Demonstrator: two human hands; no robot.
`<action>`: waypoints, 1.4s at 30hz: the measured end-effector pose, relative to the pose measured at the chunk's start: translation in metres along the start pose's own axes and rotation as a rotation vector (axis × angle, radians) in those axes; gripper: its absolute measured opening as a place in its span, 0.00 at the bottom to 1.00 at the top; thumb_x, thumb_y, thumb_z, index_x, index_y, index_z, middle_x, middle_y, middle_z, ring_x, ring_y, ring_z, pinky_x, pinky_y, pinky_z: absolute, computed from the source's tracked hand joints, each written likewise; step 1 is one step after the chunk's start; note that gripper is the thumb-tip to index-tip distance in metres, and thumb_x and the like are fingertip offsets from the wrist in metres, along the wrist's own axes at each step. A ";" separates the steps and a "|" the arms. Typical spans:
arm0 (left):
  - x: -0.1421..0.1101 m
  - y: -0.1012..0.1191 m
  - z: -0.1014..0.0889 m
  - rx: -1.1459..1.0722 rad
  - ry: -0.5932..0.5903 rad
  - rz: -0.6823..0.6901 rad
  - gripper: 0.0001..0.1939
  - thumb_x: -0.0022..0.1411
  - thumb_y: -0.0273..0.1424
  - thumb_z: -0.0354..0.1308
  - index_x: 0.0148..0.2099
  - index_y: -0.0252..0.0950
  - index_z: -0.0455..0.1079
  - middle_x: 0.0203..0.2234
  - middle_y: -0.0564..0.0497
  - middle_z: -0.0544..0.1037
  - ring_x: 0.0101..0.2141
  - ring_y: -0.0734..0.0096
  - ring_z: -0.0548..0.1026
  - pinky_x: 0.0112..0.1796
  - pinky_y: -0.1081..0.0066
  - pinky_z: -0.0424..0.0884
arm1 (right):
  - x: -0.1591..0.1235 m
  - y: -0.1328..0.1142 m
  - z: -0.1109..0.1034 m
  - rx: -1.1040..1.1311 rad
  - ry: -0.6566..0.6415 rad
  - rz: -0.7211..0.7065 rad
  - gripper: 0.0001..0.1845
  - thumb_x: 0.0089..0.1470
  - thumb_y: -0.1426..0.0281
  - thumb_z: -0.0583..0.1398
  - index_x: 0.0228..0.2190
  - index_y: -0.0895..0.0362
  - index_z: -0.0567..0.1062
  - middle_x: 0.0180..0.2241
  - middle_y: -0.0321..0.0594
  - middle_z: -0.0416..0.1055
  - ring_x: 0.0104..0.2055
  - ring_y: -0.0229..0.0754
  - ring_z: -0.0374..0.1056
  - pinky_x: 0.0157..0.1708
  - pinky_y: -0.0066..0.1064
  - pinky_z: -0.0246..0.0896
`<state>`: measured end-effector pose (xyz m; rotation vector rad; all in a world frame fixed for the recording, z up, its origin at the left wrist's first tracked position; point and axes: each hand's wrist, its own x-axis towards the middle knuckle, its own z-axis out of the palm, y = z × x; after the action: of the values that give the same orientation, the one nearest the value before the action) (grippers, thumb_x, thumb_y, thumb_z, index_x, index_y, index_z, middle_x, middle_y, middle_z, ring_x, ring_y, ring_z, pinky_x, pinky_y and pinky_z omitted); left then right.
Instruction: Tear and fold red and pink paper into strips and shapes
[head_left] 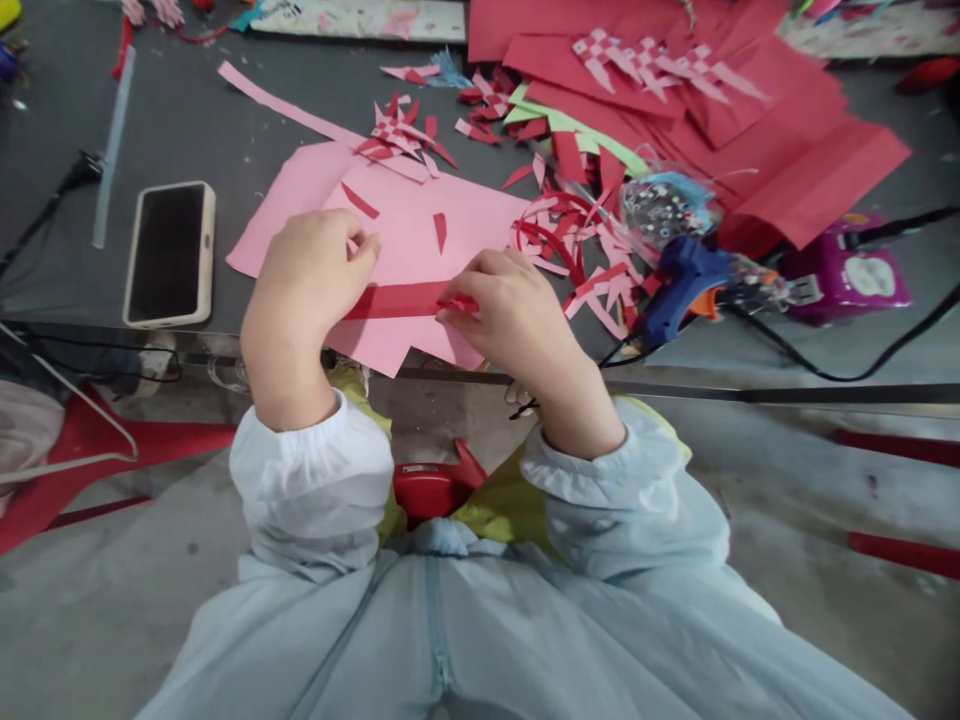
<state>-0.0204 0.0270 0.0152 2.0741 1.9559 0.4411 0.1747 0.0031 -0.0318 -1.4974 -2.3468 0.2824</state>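
A red paper strip (401, 300) lies across a pink paper sheet (442, 225) near the table's front edge. The fingertips of my right hand (517, 310) are pinched on the strip's right end. My left hand (307, 275) is closed, fingers curled together above the pink sheet beside the strip's left part; whatever it may hold is hidden. Two small red paper scraps, one of them a pointed scrap (440, 232), rest on the sheet beyond the strip. At the sheet's far edge sits a woven red-and-pink paper piece (397, 130).
A phone (169, 255) lies at left. To the right are paper offcuts (577, 230), a bag of small beads or pins (664, 208), a blue glue gun (686, 285) and a purple box (851, 275) with a black cable. Red paper sheets (795, 120) are stacked behind.
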 end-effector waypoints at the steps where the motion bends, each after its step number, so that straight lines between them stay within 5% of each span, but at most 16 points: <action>1: 0.000 0.000 0.000 -0.021 0.003 0.006 0.14 0.66 0.34 0.53 0.27 0.38 0.67 0.28 0.47 0.75 0.44 0.53 0.78 0.52 0.56 0.68 | 0.001 0.000 0.002 -0.004 -0.008 -0.008 0.10 0.58 0.73 0.58 0.36 0.58 0.81 0.39 0.51 0.74 0.44 0.55 0.66 0.47 0.45 0.61; 9: -0.001 0.003 -0.009 -0.258 0.148 0.158 0.14 0.70 0.37 0.52 0.37 0.40 0.76 0.35 0.49 0.81 0.39 0.63 0.79 0.44 0.64 0.71 | 0.002 0.002 -0.012 0.088 0.063 -0.022 0.10 0.62 0.72 0.54 0.38 0.56 0.76 0.40 0.49 0.74 0.45 0.53 0.66 0.48 0.46 0.61; 18: 0.012 -0.005 -0.006 -0.501 0.817 0.174 0.14 0.73 0.30 0.47 0.44 0.39 0.75 0.39 0.55 0.82 0.43 0.72 0.80 0.48 0.65 0.75 | -0.009 0.016 -0.036 0.528 0.318 0.090 0.03 0.60 0.68 0.59 0.34 0.52 0.73 0.34 0.39 0.74 0.36 0.42 0.69 0.40 0.38 0.67; 19: 0.014 -0.005 -0.004 -0.541 0.739 0.127 0.15 0.74 0.32 0.46 0.48 0.40 0.74 0.41 0.56 0.82 0.45 0.73 0.79 0.47 0.64 0.76 | -0.010 0.018 -0.037 0.594 0.344 0.089 0.04 0.60 0.66 0.59 0.33 0.52 0.73 0.33 0.38 0.73 0.35 0.42 0.69 0.38 0.38 0.67; 21: 0.016 -0.003 -0.001 -0.601 0.811 -0.009 0.19 0.74 0.31 0.40 0.47 0.39 0.74 0.40 0.57 0.82 0.42 0.74 0.80 0.45 0.63 0.76 | -0.010 0.021 -0.037 0.700 0.343 0.109 0.08 0.59 0.61 0.61 0.32 0.52 0.72 0.32 0.38 0.72 0.34 0.42 0.70 0.34 0.37 0.68; 22: 0.015 -0.002 0.000 -0.633 0.627 -0.029 0.18 0.75 0.36 0.41 0.51 0.40 0.73 0.44 0.56 0.82 0.46 0.72 0.80 0.47 0.62 0.77 | -0.010 0.022 -0.037 0.743 0.325 0.123 0.11 0.59 0.58 0.62 0.31 0.51 0.72 0.31 0.37 0.72 0.33 0.41 0.70 0.33 0.36 0.68; 24: 0.014 0.003 0.000 -0.712 0.452 -0.111 0.18 0.73 0.42 0.44 0.49 0.43 0.73 0.44 0.54 0.83 0.47 0.69 0.80 0.46 0.62 0.78 | -0.009 0.023 -0.038 0.815 0.300 0.141 0.14 0.57 0.54 0.63 0.30 0.51 0.72 0.30 0.37 0.71 0.34 0.41 0.70 0.32 0.35 0.69; 29: 0.014 0.013 0.000 -0.951 0.170 -0.226 0.16 0.73 0.42 0.46 0.45 0.38 0.71 0.43 0.45 0.83 0.43 0.64 0.82 0.45 0.61 0.78 | -0.005 0.022 -0.037 0.933 0.289 0.152 0.16 0.56 0.52 0.63 0.30 0.51 0.73 0.32 0.37 0.69 0.36 0.40 0.70 0.33 0.34 0.70; 35: 0.019 0.015 0.009 -1.022 0.019 -0.129 0.19 0.70 0.49 0.53 0.40 0.38 0.72 0.35 0.50 0.82 0.36 0.69 0.82 0.40 0.65 0.80 | 0.002 0.018 -0.028 1.057 0.272 0.137 0.17 0.54 0.52 0.66 0.29 0.52 0.73 0.31 0.35 0.71 0.33 0.36 0.69 0.32 0.31 0.70; 39: 0.025 0.012 0.019 -1.188 0.084 -0.017 0.14 0.55 0.42 0.72 0.36 0.40 0.75 0.30 0.56 0.81 0.32 0.71 0.80 0.34 0.70 0.79 | 0.004 0.014 -0.022 1.247 0.089 0.095 0.17 0.49 0.56 0.70 0.29 0.56 0.74 0.29 0.35 0.73 0.32 0.35 0.70 0.32 0.28 0.70; 42: 0.024 0.013 0.021 -1.220 0.027 0.081 0.12 0.52 0.38 0.74 0.34 0.41 0.76 0.28 0.57 0.81 0.31 0.71 0.80 0.32 0.71 0.79 | 0.005 0.011 -0.019 1.365 0.005 0.096 0.19 0.49 0.56 0.71 0.31 0.58 0.76 0.29 0.36 0.75 0.31 0.35 0.71 0.33 0.28 0.71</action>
<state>0.0011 0.0508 0.0018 1.2921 1.0603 1.2654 0.1898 0.0123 -0.0172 -0.8309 -1.3622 1.4864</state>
